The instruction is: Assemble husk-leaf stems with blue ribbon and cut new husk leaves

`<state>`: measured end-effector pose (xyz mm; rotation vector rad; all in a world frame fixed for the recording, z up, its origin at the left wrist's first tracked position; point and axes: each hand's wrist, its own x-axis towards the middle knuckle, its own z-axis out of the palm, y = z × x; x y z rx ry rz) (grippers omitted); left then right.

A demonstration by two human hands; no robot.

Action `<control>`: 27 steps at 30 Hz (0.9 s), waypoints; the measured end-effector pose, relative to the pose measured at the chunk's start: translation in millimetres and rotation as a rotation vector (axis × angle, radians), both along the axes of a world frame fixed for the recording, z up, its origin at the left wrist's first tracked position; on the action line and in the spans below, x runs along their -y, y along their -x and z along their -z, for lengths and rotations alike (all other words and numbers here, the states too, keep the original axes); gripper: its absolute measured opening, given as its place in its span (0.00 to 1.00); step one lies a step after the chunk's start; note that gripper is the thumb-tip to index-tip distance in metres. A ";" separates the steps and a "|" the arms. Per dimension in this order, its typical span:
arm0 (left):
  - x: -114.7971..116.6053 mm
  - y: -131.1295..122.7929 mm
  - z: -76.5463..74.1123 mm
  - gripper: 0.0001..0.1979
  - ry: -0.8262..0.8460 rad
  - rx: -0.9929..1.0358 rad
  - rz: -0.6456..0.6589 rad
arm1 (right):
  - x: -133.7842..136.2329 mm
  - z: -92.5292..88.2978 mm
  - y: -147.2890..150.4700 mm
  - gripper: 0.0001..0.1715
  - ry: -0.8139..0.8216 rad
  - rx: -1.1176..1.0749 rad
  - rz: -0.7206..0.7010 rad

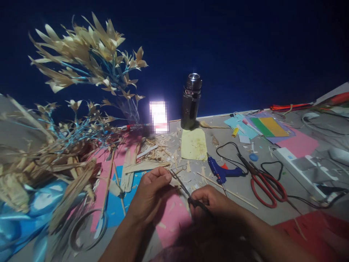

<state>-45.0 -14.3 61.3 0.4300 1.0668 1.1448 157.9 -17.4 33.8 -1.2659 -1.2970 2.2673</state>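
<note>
My right hand (pixel 208 200) is closed round the dark handles of small scissors (pixel 181 183), whose blades point up and left. The blade tips lie close to the fingertips of my left hand (pixel 154 189). Thumb and forefinger of that left hand are pinched together; what they hold is too small to name. Under both hands lies pink paper (pixel 174 218) with pale scraps on it, beside a blue sheet (pixel 117 203).
Dried husk flowers (pixel 106 47) and husks (pixel 73 182) fill the left. A dark flask (pixel 191 102) stands behind yellow paper (pixel 194 143). At right lie a blue glue gun (pixel 225 171), red-handled scissors (pixel 268 187) and a white power strip (pixel 302 174).
</note>
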 end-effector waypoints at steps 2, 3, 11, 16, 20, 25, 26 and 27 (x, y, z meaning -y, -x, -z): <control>0.3 0.6 0.9 0.15 -0.001 0.000 0.006 | 0.1 0.2 -0.1 0.14 0.006 -0.002 0.001; 0.2 0.8 1.5 0.15 -0.001 0.000 0.008 | 0.0 0.2 -0.1 0.13 0.012 -0.002 -0.001; 0.1 3.0 3.8 0.15 -0.014 0.002 0.036 | 1.8 0.0 0.9 0.10 0.062 0.026 0.033; 1.7 6.1 5.1 0.16 -0.026 -0.018 0.058 | 3.7 0.3 1.1 0.12 0.087 0.019 0.058; 2.2 9.0 9.0 0.16 -0.046 -0.027 0.076 | 3.2 3.0 -0.4 0.15 0.066 0.010 0.051; 2.4 10.2 9.7 0.16 -0.060 -0.033 0.093 | 2.6 6.8 -4.2 0.14 0.050 0.002 0.018; 2.4 9.9 8.9 0.16 -0.058 -0.033 0.093 | 2.5 6.1 -5.0 0.14 0.057 -0.005 0.006; 2.5 9.5 8.3 0.17 -0.055 -0.031 0.094 | 2.3 4.9 -5.7 0.14 0.062 -0.018 -0.004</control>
